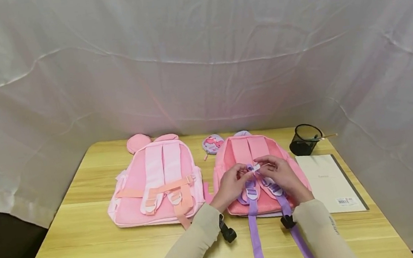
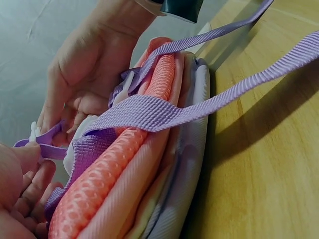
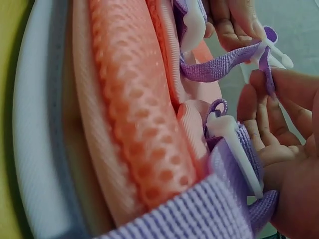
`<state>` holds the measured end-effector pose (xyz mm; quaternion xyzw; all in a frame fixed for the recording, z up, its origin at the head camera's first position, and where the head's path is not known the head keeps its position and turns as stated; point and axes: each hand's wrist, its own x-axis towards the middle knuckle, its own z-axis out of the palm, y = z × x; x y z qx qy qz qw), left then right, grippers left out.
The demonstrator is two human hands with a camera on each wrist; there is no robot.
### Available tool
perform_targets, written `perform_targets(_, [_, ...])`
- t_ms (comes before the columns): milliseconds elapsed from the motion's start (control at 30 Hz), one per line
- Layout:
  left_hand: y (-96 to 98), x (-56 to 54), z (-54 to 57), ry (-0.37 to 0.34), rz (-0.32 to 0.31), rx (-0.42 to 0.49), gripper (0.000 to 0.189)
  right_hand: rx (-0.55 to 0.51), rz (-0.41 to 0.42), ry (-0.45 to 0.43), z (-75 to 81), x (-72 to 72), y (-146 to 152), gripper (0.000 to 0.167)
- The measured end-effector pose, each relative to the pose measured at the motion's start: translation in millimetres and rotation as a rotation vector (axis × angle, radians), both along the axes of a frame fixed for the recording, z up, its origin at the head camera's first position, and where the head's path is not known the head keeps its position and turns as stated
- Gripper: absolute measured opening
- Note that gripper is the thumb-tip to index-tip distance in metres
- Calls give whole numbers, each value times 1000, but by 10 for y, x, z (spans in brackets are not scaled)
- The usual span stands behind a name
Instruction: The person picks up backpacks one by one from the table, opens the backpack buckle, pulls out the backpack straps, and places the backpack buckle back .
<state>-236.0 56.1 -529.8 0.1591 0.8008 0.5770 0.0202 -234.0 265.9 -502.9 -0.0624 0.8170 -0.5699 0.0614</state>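
A coral-pink backpack (image 1: 275, 148) lies with its shoulder straps facing up. Above its middle, both hands meet at a small white plastic buckle (image 3: 273, 54) threaded with a narrow purple strap (image 3: 214, 65). My left hand (image 1: 233, 186) pinches the strap by the buckle between thumb and fingers. Just below the buckle, my right hand (image 1: 282, 175) pinches a hanging piece of the same strap. Under the hands are white strap adjusters (image 1: 252, 193), with long purple webbing tails (image 1: 256, 239) running toward the near edge.
On the left lies a light pink backpack (image 1: 134, 202) with orange straps. A round printed pouch (image 1: 213, 143) sits behind, between the bags. At the right are a black mesh pen holder (image 1: 301, 147) and a pale notebook (image 1: 326, 178) on the wooden table (image 1: 78, 252).
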Motion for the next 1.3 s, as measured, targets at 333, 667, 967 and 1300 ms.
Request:
perform_targets(333, [-2, -8, -1, -4, -1, -4, 23, -7, -19, -9, -17, 6, 24, 41])
perform_targets(667, [-9, 9, 26, -17, -14, -25, 25, -83, 3, 8, -38, -9, 17, 34])
perform_targets(967, [23, 52, 25, 37, 58, -69, 28, 92, -23, 115, -8, 21, -12, 28])
perform_targets(1300, [111, 69, 4, 211, 139, -241, 8, 74, -91, 128, -7, 41, -67, 29])
